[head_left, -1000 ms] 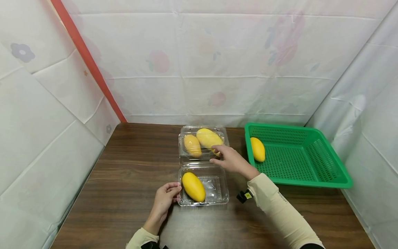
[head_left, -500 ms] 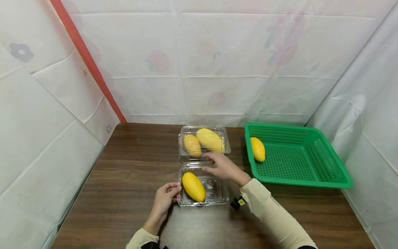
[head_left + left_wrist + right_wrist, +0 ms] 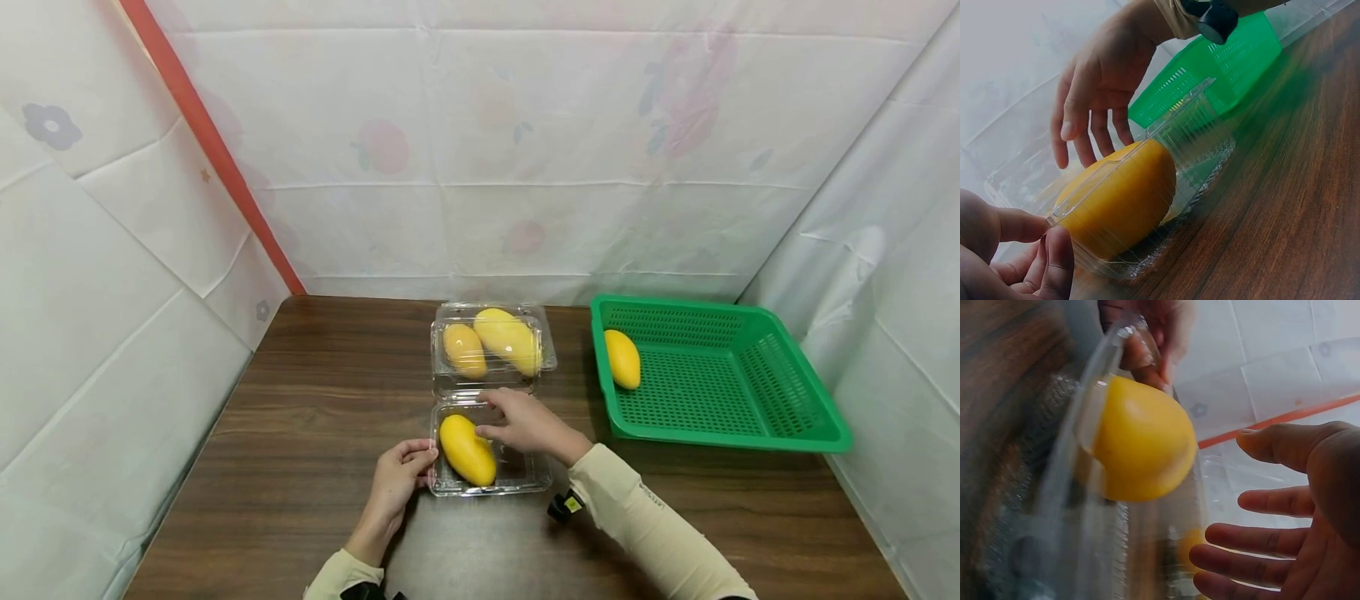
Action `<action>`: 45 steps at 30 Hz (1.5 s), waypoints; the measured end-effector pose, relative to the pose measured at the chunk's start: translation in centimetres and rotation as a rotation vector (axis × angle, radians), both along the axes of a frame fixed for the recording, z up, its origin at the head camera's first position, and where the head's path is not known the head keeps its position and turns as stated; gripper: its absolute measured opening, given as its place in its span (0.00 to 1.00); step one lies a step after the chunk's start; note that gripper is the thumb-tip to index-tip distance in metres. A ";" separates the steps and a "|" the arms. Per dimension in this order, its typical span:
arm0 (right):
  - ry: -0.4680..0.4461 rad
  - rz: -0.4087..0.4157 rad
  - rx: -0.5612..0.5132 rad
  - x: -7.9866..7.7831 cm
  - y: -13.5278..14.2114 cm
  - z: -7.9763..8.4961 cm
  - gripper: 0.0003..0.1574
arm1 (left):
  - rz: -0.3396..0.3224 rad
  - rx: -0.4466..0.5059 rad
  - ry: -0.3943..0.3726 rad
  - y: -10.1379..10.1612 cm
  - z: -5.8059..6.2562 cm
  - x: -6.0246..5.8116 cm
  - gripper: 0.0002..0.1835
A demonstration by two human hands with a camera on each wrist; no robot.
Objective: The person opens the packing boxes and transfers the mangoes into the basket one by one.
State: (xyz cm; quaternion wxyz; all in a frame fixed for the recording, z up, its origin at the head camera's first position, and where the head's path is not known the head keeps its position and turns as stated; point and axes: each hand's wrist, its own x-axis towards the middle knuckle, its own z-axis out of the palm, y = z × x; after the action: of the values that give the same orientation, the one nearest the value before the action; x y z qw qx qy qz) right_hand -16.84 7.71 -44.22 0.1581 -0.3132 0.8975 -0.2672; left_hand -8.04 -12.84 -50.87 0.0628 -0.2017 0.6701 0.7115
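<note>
My left hand (image 3: 401,477) pinches the left rim of the open clear plastic clamshell (image 3: 527,477) near the middle of the counter (image 3: 300,433), thumb against fingers. One yellow mango (image 3: 467,451) lies aslant in its near half, toward the left side. My right hand (image 3: 527,423) hovers over that half with thumb and fingers spread apart, holding nothing, just beside the mango. Two more mangoes (image 3: 464,352) show through clear plastic by the counter's far edge. Toward the far right corner sits a green basket (image 3: 712,435), with a single mango (image 3: 622,360) against its left wall.
</note>
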 end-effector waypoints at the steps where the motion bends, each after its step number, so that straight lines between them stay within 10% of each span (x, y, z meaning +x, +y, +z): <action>1: 0.009 0.005 0.008 0.1 -0.1 -0.1 0.31 | -0.001 0.002 -0.002 0.0 0.0 0.0 0.16; 45: -0.098 -0.126 0.051 2.4 -2.7 -3.5 0.48 | -0.012 -0.006 0.001 -0.2 -0.4 -0.1 0.17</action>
State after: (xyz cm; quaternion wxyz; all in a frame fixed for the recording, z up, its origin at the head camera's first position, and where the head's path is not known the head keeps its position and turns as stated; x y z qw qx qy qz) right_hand -14.42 5.03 -47.72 0.1928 -0.2385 0.9131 -0.2689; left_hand -8.15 -13.07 -51.25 0.0662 -0.1975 0.6736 0.7091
